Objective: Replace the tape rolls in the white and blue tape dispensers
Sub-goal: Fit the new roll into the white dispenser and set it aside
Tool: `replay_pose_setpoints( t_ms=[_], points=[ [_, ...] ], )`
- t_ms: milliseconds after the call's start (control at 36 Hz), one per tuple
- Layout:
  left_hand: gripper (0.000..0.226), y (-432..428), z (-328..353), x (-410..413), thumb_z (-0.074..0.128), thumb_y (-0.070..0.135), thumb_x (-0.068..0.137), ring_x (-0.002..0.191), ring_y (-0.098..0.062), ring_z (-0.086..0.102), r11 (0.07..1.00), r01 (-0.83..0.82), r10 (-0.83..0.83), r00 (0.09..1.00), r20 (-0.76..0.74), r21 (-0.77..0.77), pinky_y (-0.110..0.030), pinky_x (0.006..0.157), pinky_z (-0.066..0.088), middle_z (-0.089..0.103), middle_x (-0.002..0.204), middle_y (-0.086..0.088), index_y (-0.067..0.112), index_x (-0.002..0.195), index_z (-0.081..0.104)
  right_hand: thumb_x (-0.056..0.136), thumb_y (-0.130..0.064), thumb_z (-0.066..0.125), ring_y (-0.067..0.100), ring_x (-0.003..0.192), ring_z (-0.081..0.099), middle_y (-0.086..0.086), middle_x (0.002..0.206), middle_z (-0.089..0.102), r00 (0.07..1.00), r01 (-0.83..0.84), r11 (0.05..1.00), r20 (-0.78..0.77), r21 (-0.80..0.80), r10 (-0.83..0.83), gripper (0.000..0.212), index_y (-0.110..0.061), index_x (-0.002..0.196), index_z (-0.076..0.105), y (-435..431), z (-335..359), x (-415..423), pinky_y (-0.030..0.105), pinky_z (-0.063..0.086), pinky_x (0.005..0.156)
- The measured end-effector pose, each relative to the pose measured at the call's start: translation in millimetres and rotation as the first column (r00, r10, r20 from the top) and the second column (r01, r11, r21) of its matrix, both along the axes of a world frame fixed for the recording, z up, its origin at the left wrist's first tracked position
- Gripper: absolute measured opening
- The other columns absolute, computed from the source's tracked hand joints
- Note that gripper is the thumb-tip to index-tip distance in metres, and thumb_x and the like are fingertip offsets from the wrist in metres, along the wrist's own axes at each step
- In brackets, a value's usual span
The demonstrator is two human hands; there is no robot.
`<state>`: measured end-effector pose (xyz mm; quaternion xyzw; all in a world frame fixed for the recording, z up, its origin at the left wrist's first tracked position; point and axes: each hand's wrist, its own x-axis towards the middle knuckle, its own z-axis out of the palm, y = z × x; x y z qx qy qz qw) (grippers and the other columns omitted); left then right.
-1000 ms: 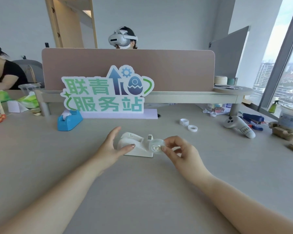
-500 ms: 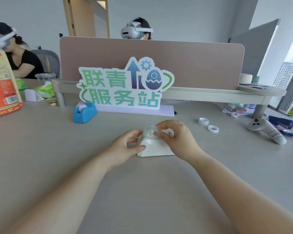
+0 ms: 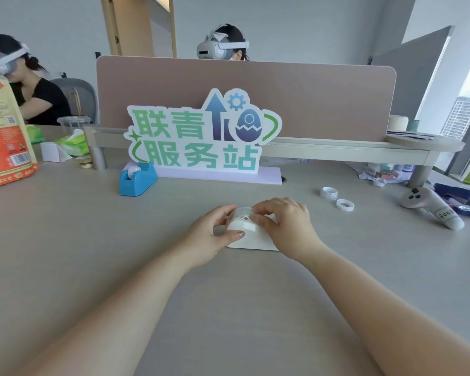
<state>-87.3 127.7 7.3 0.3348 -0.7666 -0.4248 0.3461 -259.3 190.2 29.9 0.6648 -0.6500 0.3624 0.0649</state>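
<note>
The white tape dispenser (image 3: 248,238) stands on the grey desk in the middle of the view. My left hand (image 3: 212,234) grips its left end, thumb on the front side. My right hand (image 3: 285,226) covers its right half, fingers on a clear tape roll (image 3: 242,213) that sits in the top of the dispenser. The blue tape dispenser (image 3: 137,180) stands further back on the left, with a white roll in it, below the green sign. Two loose tape rolls (image 3: 337,198) lie on the desk to the right.
A green and white sign (image 3: 201,137) stands before a pink divider. A white controller (image 3: 432,207) and a blue stapler (image 3: 456,192) lie far right. An orange bag (image 3: 6,137) stands far left. Two people with headsets sit behind the desk.
My right hand carried the clear tape roll from the dispenser's right end onto its top and now presses it in. My left hand stays on the dispenser. The view has shifted.
</note>
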Motion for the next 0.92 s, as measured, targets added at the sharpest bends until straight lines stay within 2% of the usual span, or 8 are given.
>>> replay_pose_setpoints(
  t_ms=[167, 389, 472, 583, 639, 722, 806, 917],
  points=[
    [0.054, -2.4, -0.6, 1.5, 0.068, 0.027, 0.080, 0.124, -0.001, 0.048, 0.999, 0.017, -0.016, 0.999, 0.038, -0.034, -0.036, 0.106, 0.042, 0.059, 0.128, 0.010, 0.028, 0.131, 0.049, 0.090, -0.033, 0.058, 0.018, 0.095, 0.053, -0.007, 0.095, 0.069, 1.000, -0.001, 1.000, -0.023, -0.031, 0.000, 0.017, -0.024, 0.100, 0.069, 3.1, -1.5, -2.4, 0.025, 0.022, 0.080],
    [0.052, -5.1, -1.8, 2.2, 0.069, 0.022, 0.082, 0.124, -0.001, 0.048, 0.999, 0.020, -0.018, 0.999, 0.046, -0.047, -0.037, 0.106, 0.042, 0.058, 0.128, 0.011, 0.031, 0.130, 0.049, 0.091, -0.031, 0.057, 0.021, 0.096, 0.053, -0.004, 0.096, 0.069, 0.996, 0.001, 0.999, -0.088, -0.038, -0.005, 0.017, -0.022, 0.100, 0.069, 6.0, -0.7, -4.2, 0.025, 0.022, 0.084],
    [0.052, -3.8, -3.1, 2.1, 0.070, 0.022, 0.082, 0.123, 0.000, 0.048, 0.998, 0.000, 0.002, 0.999, 0.041, -0.067, -0.035, 0.106, 0.041, 0.057, 0.129, 0.013, 0.032, 0.129, 0.049, 0.090, -0.032, 0.058, 0.023, 0.096, 0.055, -0.003, 0.095, 0.069, 0.995, -0.006, 0.998, -0.096, -0.058, 0.000, 0.018, -0.022, 0.098, 0.070, 6.9, -1.6, -4.6, 0.027, 0.025, 0.085],
    [0.059, 0.1, -4.9, 2.2, 0.064, 0.025, 0.086, 0.128, -0.002, 0.042, 0.984, 0.006, 0.010, 0.996, 0.086, -0.179, -0.029, 0.110, 0.034, 0.044, 0.141, 0.011, 0.033, 0.138, 0.038, 0.089, -0.034, 0.059, 0.019, 0.098, 0.054, -0.008, 0.097, 0.068, 0.997, 0.001, 0.999, -0.079, -0.054, -0.005, 0.016, -0.026, 0.098, 0.070, 7.6, -2.8, -5.9, 0.026, 0.027, 0.087],
    [0.054, 3.4, -3.7, 1.5, 0.063, 0.026, 0.087, 0.129, -0.003, 0.041, 0.959, -0.003, 0.027, 0.996, 0.081, -0.282, -0.026, 0.110, 0.031, 0.044, 0.139, 0.011, 0.028, 0.137, 0.042, 0.089, -0.036, 0.060, 0.017, 0.098, 0.053, -0.010, 0.097, 0.067, 0.998, 0.000, 0.999, -0.064, -0.052, -0.003, 0.017, -0.027, 0.099, 0.070, 7.6, -3.2, -5.8, 0.026, 0.026, 0.087],
    [0.041, 5.9, 0.9, 0.8, 0.062, 0.029, 0.086, 0.119, 0.001, 0.045, 0.914, -0.067, 0.088, 0.996, 0.034, -0.400, -0.020, 0.106, 0.034, 0.053, 0.126, 0.011, 0.021, 0.126, 0.057, 0.088, -0.037, 0.061, 0.016, 0.096, 0.053, -0.012, 0.097, 0.067, 0.999, -0.002, 0.997, -0.050, -0.073, -0.002, 0.017, -0.029, 0.100, 0.070, 7.7, -2.3, -4.6, 0.025, 0.025, 0.086],
    [0.030, 4.9, 3.0, 0.9, 0.063, 0.019, 0.087, 0.113, -0.003, 0.052, 0.907, -0.121, 0.136, 0.991, 0.008, -0.404, -0.018, 0.100, 0.037, 0.059, 0.119, 0.007, 0.019, 0.117, 0.064, 0.088, -0.035, 0.062, 0.016, 0.100, 0.054, -0.012, 0.102, 0.068, 0.999, -0.002, 0.995, -0.034, -0.096, -0.001, 0.018, -0.028, 0.103, 0.070, 8.5, -0.5, -2.6, 0.024, 0.023, 0.087],
    [0.027, 6.0, 2.6, -0.5, 0.064, 0.015, 0.086, 0.111, -0.004, 0.053, 0.923, -0.130, 0.133, 0.991, -0.017, -0.361, -0.019, 0.099, 0.038, 0.060, 0.114, 0.006, 0.018, 0.113, 0.066, 0.088, -0.034, 0.061, 0.018, 0.106, 0.055, -0.009, 0.109, 0.067, 0.999, -0.021, 0.995, -0.047, -0.095, 0.017, 0.025, -0.027, 0.111, 0.068, 8.1, -0.3, 4.2, 0.024, 0.023, 0.088]
  ],
)
